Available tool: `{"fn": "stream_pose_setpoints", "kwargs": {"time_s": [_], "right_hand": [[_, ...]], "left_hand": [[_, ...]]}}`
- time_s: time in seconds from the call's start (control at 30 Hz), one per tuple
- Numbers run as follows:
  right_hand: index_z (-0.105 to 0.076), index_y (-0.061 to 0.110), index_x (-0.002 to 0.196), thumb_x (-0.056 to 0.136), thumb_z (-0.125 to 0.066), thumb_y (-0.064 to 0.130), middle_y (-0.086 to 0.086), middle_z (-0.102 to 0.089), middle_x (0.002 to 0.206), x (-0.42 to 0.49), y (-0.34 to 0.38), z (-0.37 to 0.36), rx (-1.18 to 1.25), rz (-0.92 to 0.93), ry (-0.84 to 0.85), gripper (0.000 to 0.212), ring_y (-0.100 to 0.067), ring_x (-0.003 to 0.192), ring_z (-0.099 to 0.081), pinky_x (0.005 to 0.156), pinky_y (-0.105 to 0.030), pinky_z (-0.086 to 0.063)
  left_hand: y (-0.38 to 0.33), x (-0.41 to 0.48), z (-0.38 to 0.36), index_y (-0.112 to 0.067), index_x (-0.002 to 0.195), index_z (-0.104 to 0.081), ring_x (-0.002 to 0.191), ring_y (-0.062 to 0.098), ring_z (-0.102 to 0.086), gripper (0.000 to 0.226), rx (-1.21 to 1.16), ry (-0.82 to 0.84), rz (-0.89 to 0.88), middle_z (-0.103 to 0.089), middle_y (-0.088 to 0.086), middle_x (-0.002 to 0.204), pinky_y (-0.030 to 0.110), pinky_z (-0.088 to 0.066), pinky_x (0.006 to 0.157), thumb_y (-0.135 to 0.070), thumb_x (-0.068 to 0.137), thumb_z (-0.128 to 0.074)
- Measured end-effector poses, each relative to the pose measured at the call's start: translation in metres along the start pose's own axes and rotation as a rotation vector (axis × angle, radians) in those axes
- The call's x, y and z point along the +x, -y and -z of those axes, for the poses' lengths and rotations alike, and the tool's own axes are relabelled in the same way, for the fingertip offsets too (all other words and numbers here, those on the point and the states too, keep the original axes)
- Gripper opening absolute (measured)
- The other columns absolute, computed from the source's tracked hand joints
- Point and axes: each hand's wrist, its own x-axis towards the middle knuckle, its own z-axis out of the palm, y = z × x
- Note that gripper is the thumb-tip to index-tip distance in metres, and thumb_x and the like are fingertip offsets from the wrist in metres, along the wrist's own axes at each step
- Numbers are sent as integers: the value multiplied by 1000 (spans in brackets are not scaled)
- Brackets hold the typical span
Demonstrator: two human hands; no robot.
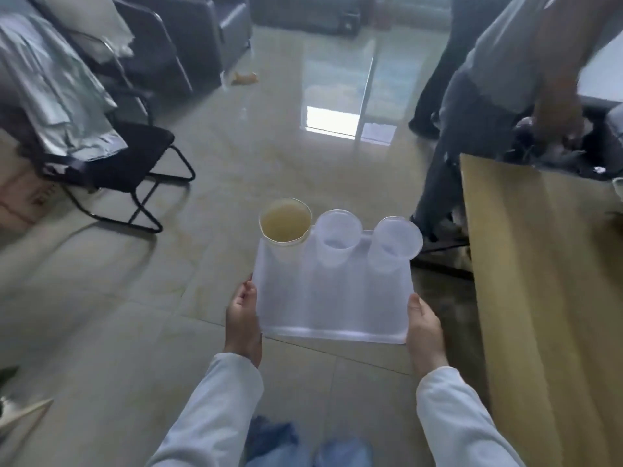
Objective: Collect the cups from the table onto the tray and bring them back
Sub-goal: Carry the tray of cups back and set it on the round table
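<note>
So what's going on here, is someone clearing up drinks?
A person is carrying a pale tray over the tiled floor, the left hand gripping its left edge and the right hand its right edge. Three cups stand in a row at the far end: a glass cup with yellowish liquid on the left and two clear plastic cups beside it. A wooden table is on the right, where another person stands.
</note>
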Motion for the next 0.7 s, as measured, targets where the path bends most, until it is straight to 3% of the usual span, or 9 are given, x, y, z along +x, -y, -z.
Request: {"fn": "stream_pose_setpoints", "kwargs": {"time_s": [0.07,0.17,0.27,0.33,0.43,0.53,0.6,0.7], "right_hand": [[-53,10,121,96,-33,33,-9,-60,120,0,5,-40,-19,-1,45,40,-26,111,-56,103,-44,-41],[-55,11,106,96,-34,26,-12,-60,116,-3,14,-96,-17,32,115,28,-27,109,-55,100,-37,-41],[-55,8,114,97,-34,24,-11,-59,116,-5,18,-144,-22,66,176,32,-26,109,-54,96,-33,-41],[-54,4,117,97,-33,23,-10,-59,112,-7,20,-177,-30,84,231,35,-25,106,-55,87,-27,-45],[-58,7,99,97,-32,23,-6,-61,91,-10,25,-224,-96,122,330,31,-22,87,-56,69,-18,-47],[-49,6,75,97,-33,25,-8,-42,74,-13,31,-262,-192,201,396,33,-22,70,-37,63,-34,-32],[-46,11,74,96,-34,27,-8,-35,73,-13,36,-288,-238,222,446,30,-22,69,-30,62,-35,-25],[-49,10,72,96,-34,28,-6,-37,68,-11,44,-327,-304,242,520,33,-21,66,-32,62,-35,-26]], "left_hand": [[-12,10,36,-18,120,-57,114,28,-59,30,-29,-44,-28,-63,9,123,47,-44,101,-27,97,-39],[-24,26,85,-16,122,-59,115,30,-59,33,-69,-127,-47,-64,11,124,50,-44,101,-26,95,-42],[-36,37,125,-21,110,-65,111,26,-62,29,-94,-205,-41,-68,6,117,48,-46,99,-27,91,-45],[-41,42,153,-17,107,-66,110,29,-63,30,-97,-252,-63,-69,9,115,50,-47,98,-29,88,-46],[-44,47,195,-11,112,-63,105,30,-63,31,-148,-364,-73,-68,11,114,45,-49,93,-26,92,-44],[-48,50,224,-9,110,-62,93,22,-60,31,-177,-459,-75,-67,8,105,35,-48,81,-26,91,-45],[-52,54,243,-14,110,-64,94,21,-62,30,-210,-533,-68,-69,7,110,37,-49,85,-28,90,-46],[-59,61,268,-17,110,-65,100,24,-64,29,-242,-646,-58,-69,9,114,39,-49,90,-29,90,-47]]}}
